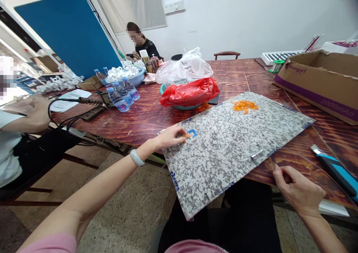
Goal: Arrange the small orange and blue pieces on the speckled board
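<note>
My left hand [172, 136], with a pale bangle at the wrist, is at the left edge of a speckled grey board [218, 144]. Its fingers are closed on a small orange piece [185, 135]. Just beyond the fingertips lies a blue looped piece [192, 133]. A pile of orange pieces [244, 106] rests on the board's far part. Near the front edge lies a small silvery tube [257, 154], with a thin clear strand [229, 158] curving beside it. Off the board's right edge, my right hand [299, 187] is closed in a pinch; what it holds, if anything, cannot be made out.
A blue utility knife [338, 171] and a cardboard box [319, 83] are at the right. Beyond the board stands a basin under a red plastic bag [191, 92]. Water bottles [119, 98] and a soldering iron [89, 100] are left, near a seated person [25, 118]. Another person [144, 46] sits behind.
</note>
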Available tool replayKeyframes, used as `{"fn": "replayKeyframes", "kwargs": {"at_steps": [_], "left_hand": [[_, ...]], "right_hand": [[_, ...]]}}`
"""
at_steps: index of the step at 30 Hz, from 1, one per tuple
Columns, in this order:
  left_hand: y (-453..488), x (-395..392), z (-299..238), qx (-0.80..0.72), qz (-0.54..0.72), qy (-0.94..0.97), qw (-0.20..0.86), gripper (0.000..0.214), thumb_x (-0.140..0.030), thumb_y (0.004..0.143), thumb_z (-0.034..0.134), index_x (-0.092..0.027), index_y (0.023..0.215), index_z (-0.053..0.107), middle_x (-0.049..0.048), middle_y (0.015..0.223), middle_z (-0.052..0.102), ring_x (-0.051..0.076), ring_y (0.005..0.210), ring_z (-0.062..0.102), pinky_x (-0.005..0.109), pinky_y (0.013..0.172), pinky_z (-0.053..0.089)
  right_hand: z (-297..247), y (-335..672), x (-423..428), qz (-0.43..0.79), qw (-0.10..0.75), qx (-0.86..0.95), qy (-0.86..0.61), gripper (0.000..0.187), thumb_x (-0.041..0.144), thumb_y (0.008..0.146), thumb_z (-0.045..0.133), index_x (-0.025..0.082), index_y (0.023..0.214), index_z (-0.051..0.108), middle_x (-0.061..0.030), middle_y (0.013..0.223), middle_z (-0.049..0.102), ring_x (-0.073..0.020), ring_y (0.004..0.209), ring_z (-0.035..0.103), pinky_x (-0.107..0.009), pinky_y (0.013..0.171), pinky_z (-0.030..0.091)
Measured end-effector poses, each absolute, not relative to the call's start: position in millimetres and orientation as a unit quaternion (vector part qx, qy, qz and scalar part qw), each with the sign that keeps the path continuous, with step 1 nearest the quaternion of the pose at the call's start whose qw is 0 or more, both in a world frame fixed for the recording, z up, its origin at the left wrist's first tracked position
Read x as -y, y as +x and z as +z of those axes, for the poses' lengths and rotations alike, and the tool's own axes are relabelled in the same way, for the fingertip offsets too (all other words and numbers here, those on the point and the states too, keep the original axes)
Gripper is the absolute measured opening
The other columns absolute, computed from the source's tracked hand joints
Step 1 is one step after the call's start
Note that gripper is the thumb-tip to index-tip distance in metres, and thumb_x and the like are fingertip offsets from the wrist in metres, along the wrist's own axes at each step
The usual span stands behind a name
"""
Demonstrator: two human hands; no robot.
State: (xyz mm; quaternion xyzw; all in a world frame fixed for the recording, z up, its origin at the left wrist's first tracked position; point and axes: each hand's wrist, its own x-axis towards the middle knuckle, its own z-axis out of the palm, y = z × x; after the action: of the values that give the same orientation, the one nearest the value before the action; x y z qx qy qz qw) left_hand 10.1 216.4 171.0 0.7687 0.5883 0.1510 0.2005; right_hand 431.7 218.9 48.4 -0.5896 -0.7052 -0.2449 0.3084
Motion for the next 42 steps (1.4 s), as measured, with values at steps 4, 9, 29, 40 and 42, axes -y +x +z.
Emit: {"fn": "replayKeyframes", "kwargs": {"at_steps": [4, 9, 29, 40, 42], "left_hand": [[7.8, -218.7, 175.8, -0.599, 0.172, 0.739, 0.256, 0.018, -0.029, 0.074, 0.053, -0.016, 0.087, 0.055, 0.0003, 0.082, 0.059, 0.011, 0.068, 0.051, 0.022, 0.059, 0.04], [2.6, -225.8, 169.2, -0.609, 0.224, 0.745, 0.156, 0.011, -0.019, 0.075, 0.048, -0.016, 0.084, 0.054, 0.0006, 0.082, 0.056, 0.01, 0.069, 0.05, 0.022, 0.061, 0.04], [23.8, -229.2, 153.0, -0.633, 0.194, 0.739, 0.123, 0.049, -0.049, 0.068, 0.061, -0.018, 0.104, 0.052, 0.0042, 0.091, 0.054, 0.015, 0.071, 0.053, 0.029, 0.07, 0.045], [37.7, -212.5, 165.8, -0.66, 0.238, 0.705, 0.108, 0.042, -0.048, 0.078, 0.05, -0.02, 0.109, 0.052, 0.0048, 0.099, 0.054, 0.011, 0.063, 0.053, 0.026, 0.061, 0.046], [43.9, -200.2, 171.7, -0.641, 0.245, 0.718, 0.119, 0.037, -0.045, 0.08, 0.047, -0.022, 0.109, 0.053, 0.0041, 0.1, 0.055, 0.011, 0.064, 0.053, 0.025, 0.059, 0.045]], "right_hand": [[47.7, 431.5, -218.6, -0.228, 0.304, 0.709, -0.594, 0.031, 0.043, 0.081, 0.051, 0.018, 0.069, 0.064, 0.0004, 0.051, 0.053, -0.009, 0.044, 0.041, -0.022, 0.044, 0.02], [49.3, 429.9, -218.1, -0.228, 0.304, 0.72, -0.581, 0.034, 0.044, 0.083, 0.049, 0.018, 0.066, 0.063, 0.0009, 0.054, 0.056, -0.0091, 0.044, 0.043, -0.022, 0.043, 0.021], [51.9, 427.3, -217.9, -0.207, 0.312, 0.729, -0.573, 0.031, 0.039, 0.083, 0.048, 0.019, 0.063, 0.061, 0.002, 0.056, 0.056, -0.0094, 0.047, 0.045, -0.022, 0.047, 0.023], [59.2, 423.3, -219.1, -0.134, 0.321, 0.737, -0.579, 0.027, 0.032, 0.083, 0.051, 0.017, 0.061, 0.055, 0.0022, 0.053, 0.051, -0.0095, 0.05, 0.045, -0.024, 0.051, 0.023], [61.0, 422.9, -219.5, -0.12, 0.323, 0.74, -0.578, 0.027, 0.031, 0.083, 0.049, 0.017, 0.06, 0.054, 0.0021, 0.053, 0.05, -0.0093, 0.05, 0.044, -0.024, 0.052, 0.024]]}}
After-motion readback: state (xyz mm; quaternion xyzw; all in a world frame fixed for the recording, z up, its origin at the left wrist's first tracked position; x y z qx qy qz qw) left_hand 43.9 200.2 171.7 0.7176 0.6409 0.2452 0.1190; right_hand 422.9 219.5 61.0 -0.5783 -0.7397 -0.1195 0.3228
